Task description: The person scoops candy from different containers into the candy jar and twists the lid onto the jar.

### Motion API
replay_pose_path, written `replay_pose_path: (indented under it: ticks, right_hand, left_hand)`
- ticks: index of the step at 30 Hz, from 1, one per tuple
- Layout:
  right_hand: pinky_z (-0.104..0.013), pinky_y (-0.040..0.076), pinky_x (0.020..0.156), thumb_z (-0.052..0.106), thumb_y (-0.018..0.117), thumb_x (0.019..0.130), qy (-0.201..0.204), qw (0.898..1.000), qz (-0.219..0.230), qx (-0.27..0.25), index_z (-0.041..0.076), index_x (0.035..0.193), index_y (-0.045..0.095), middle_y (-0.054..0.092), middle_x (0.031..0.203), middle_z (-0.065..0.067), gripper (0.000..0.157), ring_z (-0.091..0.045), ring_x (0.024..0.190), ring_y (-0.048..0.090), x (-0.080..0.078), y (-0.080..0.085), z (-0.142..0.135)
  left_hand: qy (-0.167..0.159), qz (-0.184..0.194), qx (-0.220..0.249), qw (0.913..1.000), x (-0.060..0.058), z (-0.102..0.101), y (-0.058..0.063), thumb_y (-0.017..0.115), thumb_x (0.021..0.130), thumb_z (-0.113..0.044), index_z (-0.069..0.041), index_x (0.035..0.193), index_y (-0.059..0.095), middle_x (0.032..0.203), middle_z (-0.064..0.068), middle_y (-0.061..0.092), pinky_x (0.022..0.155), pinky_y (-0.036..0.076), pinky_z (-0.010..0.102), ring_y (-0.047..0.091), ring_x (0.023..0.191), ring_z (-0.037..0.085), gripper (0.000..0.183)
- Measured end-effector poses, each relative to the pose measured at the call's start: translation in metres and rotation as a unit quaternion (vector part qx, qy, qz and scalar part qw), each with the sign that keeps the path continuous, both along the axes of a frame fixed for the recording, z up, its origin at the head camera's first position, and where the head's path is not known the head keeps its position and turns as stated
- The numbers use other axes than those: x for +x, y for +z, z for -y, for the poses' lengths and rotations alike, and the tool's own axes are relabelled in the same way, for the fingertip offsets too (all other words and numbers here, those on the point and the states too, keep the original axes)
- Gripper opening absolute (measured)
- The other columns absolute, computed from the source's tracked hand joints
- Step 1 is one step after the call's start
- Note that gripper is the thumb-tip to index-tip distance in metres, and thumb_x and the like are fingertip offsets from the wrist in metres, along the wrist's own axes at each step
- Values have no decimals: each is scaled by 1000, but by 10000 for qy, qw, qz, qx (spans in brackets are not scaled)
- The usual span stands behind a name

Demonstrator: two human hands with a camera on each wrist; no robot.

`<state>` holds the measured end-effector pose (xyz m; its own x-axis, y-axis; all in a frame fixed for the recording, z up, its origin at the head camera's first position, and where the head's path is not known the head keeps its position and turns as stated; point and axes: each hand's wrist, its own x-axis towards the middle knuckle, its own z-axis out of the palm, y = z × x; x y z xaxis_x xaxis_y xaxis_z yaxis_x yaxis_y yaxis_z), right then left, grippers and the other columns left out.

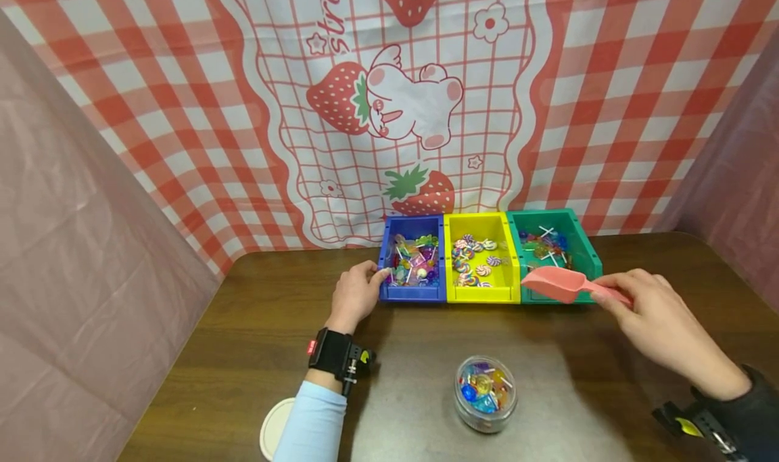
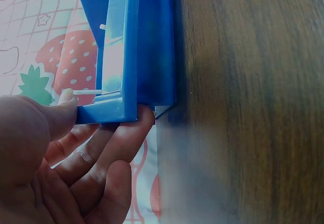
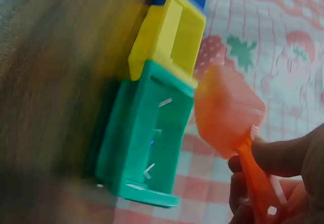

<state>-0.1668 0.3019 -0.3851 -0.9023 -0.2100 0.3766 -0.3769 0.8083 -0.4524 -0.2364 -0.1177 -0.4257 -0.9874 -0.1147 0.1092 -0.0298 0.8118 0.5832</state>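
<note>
Pink plastic scoop point(image 1: 556, 283): pinched by handle in right hand point(image 1: 660, 327), hovering over green plastic bin point(image 1: 581, 242). Left hand point(image 1: 353, 296) steadying blue plastic bin point(image 1: 389, 293), fingers relaxed. Step judged: approaching candy; next, dipping down.

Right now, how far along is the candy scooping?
Done: the clear jar already holds candies. In hand: right hand holds the pink scoop over the green bin; left hand steadies the blue bin. Left: lid still off.
</note>
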Motion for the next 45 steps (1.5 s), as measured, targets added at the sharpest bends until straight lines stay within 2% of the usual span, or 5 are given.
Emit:
replay_pose_path:
  ticks: [10,24,33,38,45]
  right_hand:
    - [-43,36,69,17,64,98,-480,9981,100,-366,-16,116,59,56,101,-27,37,-36,87,48,-28,-25,-7]
    - [-35,40,58,9,72,84,-322,9993,176,-90,-14,108,66,60,92,-21,34,-28,73,52,-29,-40,8]
    - [-29,38,52,29,78,87,-248,9964,811,-64,-11,124,55,59,80,-6,58,-17,62,50,-24,-41,13]
    - [-31,39,54,35,73,91,-241,9946,1008,-43,-8,127,51,59,80,-5,60,-18,63,50,-23,-41,13]
    - [-40,33,68,35,70,93,-402,9988,280,15,-5,114,60,53,79,-8,46,-28,77,48,-19,-35,8]
  left_hand:
    - [23,11,3,10000,-2,-1,2,60,99,-42,-16,97,69,72,1,58,62,39,37,54,68,23,27]
    - [107,26,85,9999,-1,1,0,60,99,-43,-17,94,68,68,0,56,60,38,37,54,65,22,27]
    - [80,154,223,9996,2,2,-1,60,99,-43,-16,94,67,68,0,56,59,37,36,52,63,20,29]
    - [76,187,188,9996,2,2,0,60,99,-44,-14,98,70,73,1,59,61,38,36,53,66,21,31]
    - [123,-6,-289,9995,3,8,11,57,97,-54,-13,100,74,81,2,66,67,47,42,61,74,24,45]
